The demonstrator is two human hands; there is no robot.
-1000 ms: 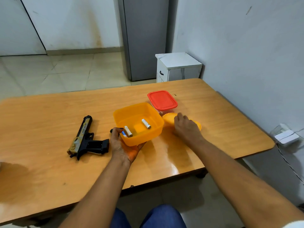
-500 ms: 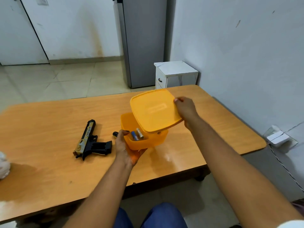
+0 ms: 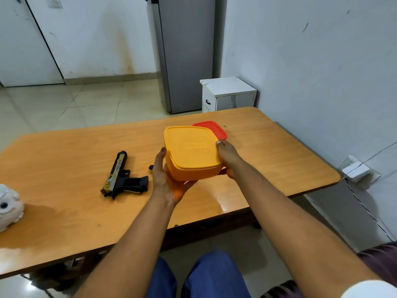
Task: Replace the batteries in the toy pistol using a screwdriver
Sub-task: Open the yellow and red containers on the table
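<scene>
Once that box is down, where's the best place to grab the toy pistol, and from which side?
Take the toy pistol by its black handle, coming in from the right with the left hand. It lies flat on the table with the handle pointing toward that hand and the barrel running away from you; nothing lies against the handle.

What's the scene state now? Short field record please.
box: orange box, lid on top
left hand: left hand cups box from below and the side
right hand: right hand grips box's right side, thumb on lid edge
pistol: toy pistol flat on table, left of box
red lid: red lid behind box
</scene>
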